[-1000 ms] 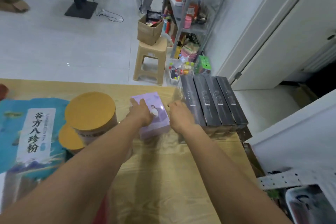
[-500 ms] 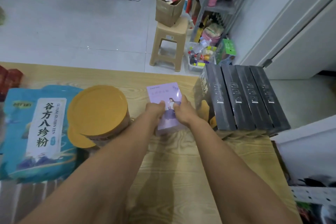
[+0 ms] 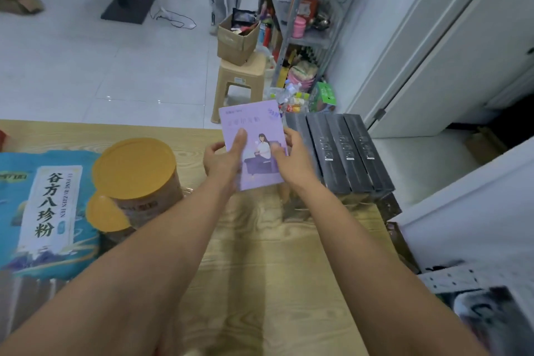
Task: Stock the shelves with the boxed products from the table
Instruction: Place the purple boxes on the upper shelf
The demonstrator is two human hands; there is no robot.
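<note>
Currently in hand: one purple box (image 3: 254, 147), flat, printed with a seated figure, front face turned toward the camera and apparently held clear of the desk (image 3: 260, 254)

Left hand (image 3: 222, 160): gripping the box's left edge, thumb across the front, fingers curled behind

Right hand (image 3: 293, 157): gripping the right edge, thumb on the front, fingers round the side

Right of the hands, just beside the right wrist: four long black boxes (image 3: 344, 153), side by side in a block at the desk's corner, with what looks like more stock beneath them; no hand on them

Left of the hands: two round tins (image 3: 135, 173) with yellow lids, the smaller in front of the larger; further left, a big blue bag (image 3: 43, 205) with printed characters

Beyond the hands, past the desk's far edge: a metal shelf rack (image 3: 302, 37) crowded with mixed goods, and a plastic stool (image 3: 239, 78) carrying an open carton (image 3: 238, 37)

Progress, judged: early. One box in hand, none seen being placed; whether anything on the rack came from this desk cannot be told. Remaining: carry the purple box to a shelf, then the black boxes
</note>
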